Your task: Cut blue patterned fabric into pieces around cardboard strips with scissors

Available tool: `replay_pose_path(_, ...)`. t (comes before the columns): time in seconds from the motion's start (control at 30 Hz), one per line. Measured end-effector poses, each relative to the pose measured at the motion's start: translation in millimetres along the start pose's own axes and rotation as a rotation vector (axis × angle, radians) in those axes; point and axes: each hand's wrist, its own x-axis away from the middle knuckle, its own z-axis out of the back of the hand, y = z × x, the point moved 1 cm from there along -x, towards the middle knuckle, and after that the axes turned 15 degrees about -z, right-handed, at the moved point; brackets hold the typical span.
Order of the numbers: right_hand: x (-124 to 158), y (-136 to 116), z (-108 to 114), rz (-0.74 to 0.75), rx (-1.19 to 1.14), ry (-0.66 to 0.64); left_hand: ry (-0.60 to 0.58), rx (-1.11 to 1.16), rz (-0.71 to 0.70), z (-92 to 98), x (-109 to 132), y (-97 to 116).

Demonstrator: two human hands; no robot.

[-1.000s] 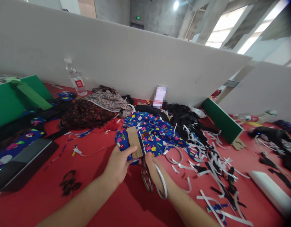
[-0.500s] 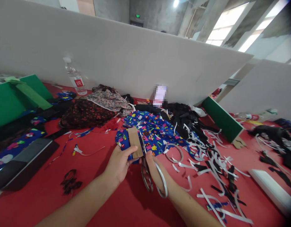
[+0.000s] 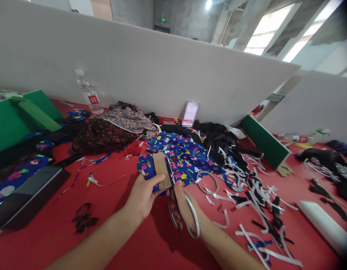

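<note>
My left hand (image 3: 141,198) pinches a brown cardboard strip (image 3: 161,170) against the near edge of a blue cartoon-print cloth (image 3: 182,157) lying on the red table (image 3: 114,225). My right hand (image 3: 187,206) grips large silver scissors (image 3: 181,210), fingers through the handle loops. The blades point away along the right side of the cardboard strip, into the cloth.
White and black cloth strips (image 3: 252,195) litter the table to the right. A metal ring (image 3: 207,182) lies beside the cloth. Dark floral fabrics (image 3: 106,133), a water bottle (image 3: 89,93), green boards (image 3: 18,112) and a dark flat box (image 3: 24,195) sit left. A white partition (image 3: 151,67) stands behind.
Hands, scissors and cardboard strip stay in almost the same place; the view has shifted only slightly.
</note>
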Motion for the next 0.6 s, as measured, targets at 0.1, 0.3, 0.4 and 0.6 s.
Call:
replay_pose_path(0.1, 0.7, -0.8, -0.2, 0.001, 0.006, 0.012, 0.006, 0.002, 0.001, -0.1, 0.4, 0.0)
replay_pose_path(0.3, 2.7, 0.0, 0.3, 0.005, 0.039, 0.023, 0.019, -0.006, 0.006, 0.6, 1.0, 0.8)
replay_pose_path(0.4, 2.8, 0.3, 0.7, 0.038, 0.029, 0.023, 0.011, -0.017, 0.003, 1.9, 1.0, 0.8)
replay_pose_path(0.6, 0.7, -1.9, 0.9, 0.022, 0.033, 0.014, -0.009, -0.034, -0.004, 4.1, 1.0, -2.0)
